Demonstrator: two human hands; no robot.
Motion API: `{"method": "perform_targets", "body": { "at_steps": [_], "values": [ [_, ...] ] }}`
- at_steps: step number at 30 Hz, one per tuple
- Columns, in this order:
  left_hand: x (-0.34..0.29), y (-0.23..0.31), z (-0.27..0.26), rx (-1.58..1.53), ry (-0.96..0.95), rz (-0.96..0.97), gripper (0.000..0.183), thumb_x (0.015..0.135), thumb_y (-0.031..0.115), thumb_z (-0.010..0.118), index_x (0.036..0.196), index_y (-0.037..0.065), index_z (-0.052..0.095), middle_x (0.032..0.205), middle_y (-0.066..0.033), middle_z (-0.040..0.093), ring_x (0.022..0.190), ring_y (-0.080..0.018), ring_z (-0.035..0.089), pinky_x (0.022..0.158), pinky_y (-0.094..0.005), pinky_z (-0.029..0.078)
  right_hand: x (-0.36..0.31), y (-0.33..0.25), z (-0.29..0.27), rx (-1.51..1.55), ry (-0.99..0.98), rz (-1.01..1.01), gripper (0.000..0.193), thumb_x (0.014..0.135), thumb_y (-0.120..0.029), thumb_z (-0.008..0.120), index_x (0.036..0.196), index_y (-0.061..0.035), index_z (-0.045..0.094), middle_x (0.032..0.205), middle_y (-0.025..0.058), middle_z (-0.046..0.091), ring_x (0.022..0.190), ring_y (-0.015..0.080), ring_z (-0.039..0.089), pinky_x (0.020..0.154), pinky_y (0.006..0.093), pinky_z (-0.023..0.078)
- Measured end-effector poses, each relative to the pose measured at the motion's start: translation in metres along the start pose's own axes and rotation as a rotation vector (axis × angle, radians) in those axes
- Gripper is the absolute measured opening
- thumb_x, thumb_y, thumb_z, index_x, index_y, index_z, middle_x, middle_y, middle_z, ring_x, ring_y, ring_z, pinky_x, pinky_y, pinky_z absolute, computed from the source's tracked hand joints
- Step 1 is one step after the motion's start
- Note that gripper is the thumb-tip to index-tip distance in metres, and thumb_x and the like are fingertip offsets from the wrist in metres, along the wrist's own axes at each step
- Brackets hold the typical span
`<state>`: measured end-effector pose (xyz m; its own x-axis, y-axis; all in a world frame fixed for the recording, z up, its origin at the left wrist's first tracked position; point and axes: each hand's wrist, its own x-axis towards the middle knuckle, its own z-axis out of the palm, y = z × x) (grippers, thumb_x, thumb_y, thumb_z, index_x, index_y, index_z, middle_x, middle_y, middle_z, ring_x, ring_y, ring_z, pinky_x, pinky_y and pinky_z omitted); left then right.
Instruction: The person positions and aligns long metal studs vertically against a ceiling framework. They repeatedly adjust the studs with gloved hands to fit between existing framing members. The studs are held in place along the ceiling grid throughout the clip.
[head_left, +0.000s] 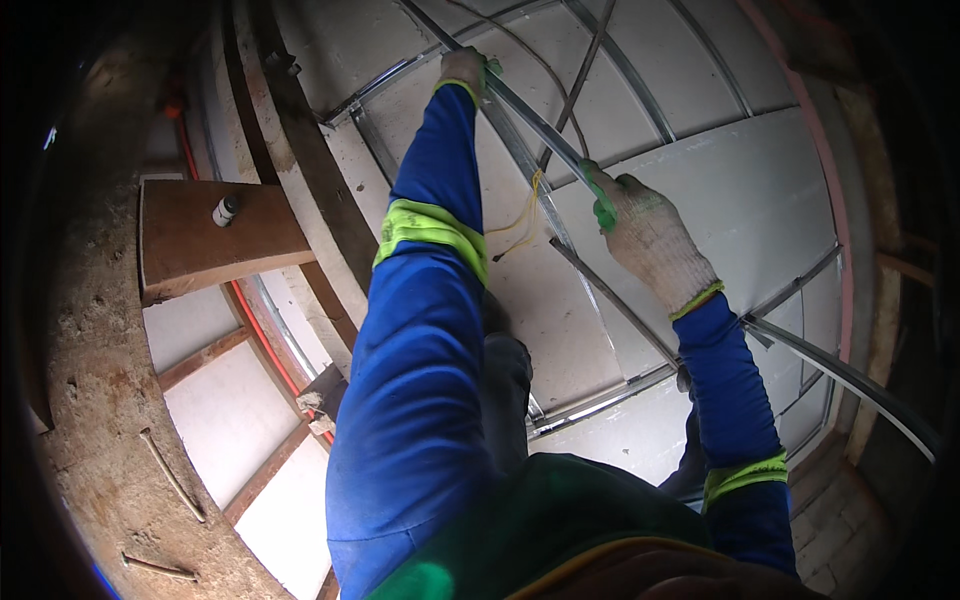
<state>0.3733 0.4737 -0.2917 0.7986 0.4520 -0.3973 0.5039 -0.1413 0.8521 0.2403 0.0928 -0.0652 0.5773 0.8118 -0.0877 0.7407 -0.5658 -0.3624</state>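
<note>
A long, thin grey metal profile point(535, 122) runs slantwise from the top edge of the view down to the right. My left hand point(465, 72), in a whitish work glove with a green palm, is closed around its upper part. Farther down, my right hand point(640, 225), gloved the same way, grips the lower end with the fingers wrapped over it. Pale panels point(700, 190) with a metal frame lie beneath both hands. A thin yellow wire point(530, 215) hangs on the frame between my arms.
A brown wooden beam point(220, 250) with a small white fitting point(225, 210) stands at left, near a red conduit point(265, 345). Bent nails point(172, 475) stick out of the rough timber at lower left. Loose metal strips point(615, 300) and a long channel point(850, 380) lie right of my legs.
</note>
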Motion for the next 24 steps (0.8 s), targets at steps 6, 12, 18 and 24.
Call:
{"method": "perform_targets", "body": {
  "at_steps": [6, 12, 18, 24],
  "values": [
    [-0.015, 0.009, 0.024, -0.866, 0.218, -0.168, 0.025, 0.108, 0.015, 0.048, 0.12, -0.005, 0.053, 0.101, -0.0201, 0.066, 0.069, -0.0349, 0.069, 0.052, -0.0463, 0.057, -0.009, 0.006, -0.009, -0.065, -0.165, 0.148, 0.062, 0.096, -0.012, 0.064, 0.154, -0.0117, 0.044, 0.105, 0.0174, 0.066, 0.09, 0.034, 0.072, 0.077, 0.044, 0.062],
    [-0.026, 0.02, 0.008, -0.693, 0.222, -0.239, 0.023, 0.105, 0.011, 0.051, 0.123, -0.001, 0.057, 0.094, -0.0177, 0.068, 0.07, -0.0323, 0.071, 0.05, -0.0465, 0.057, -0.006, -0.005, 0.012, -0.113, -0.095, 0.112, 0.067, 0.094, -0.014, 0.068, 0.155, -0.0094, 0.043, 0.105, 0.0159, 0.065, 0.091, 0.0319, 0.073, 0.076, 0.0416, 0.062],
    [-0.023, 0.006, 0.006, -0.961, 0.178, -0.319, 0.027, 0.11, 0.021, 0.045, 0.112, -0.002, 0.058, 0.087, -0.0167, 0.069, 0.071, -0.0327, 0.074, 0.054, -0.0423, 0.06, -0.003, -0.019, 0.011, -0.104, -0.21, 0.201, 0.068, 0.093, -0.015, 0.071, 0.154, -0.0072, 0.045, 0.105, 0.0152, 0.065, 0.09, 0.031, 0.073, 0.077, 0.04, 0.062],
    [-0.003, -0.001, -0.008, -0.189, 0.206, 0.051, 0.024, 0.103, 0.019, 0.056, 0.108, 0.001, 0.07, 0.098, -0.0163, 0.076, 0.076, -0.031, 0.072, 0.069, -0.0419, 0.06, -0.005, -0.002, 0.003, 0.22, 0.021, 0.106, 0.06, 0.094, -0.001, 0.062, 0.152, -0.0085, 0.05, 0.095, 0.0178, 0.066, 0.085, 0.0332, 0.071, 0.078, 0.0426, 0.061]
  ]
}}
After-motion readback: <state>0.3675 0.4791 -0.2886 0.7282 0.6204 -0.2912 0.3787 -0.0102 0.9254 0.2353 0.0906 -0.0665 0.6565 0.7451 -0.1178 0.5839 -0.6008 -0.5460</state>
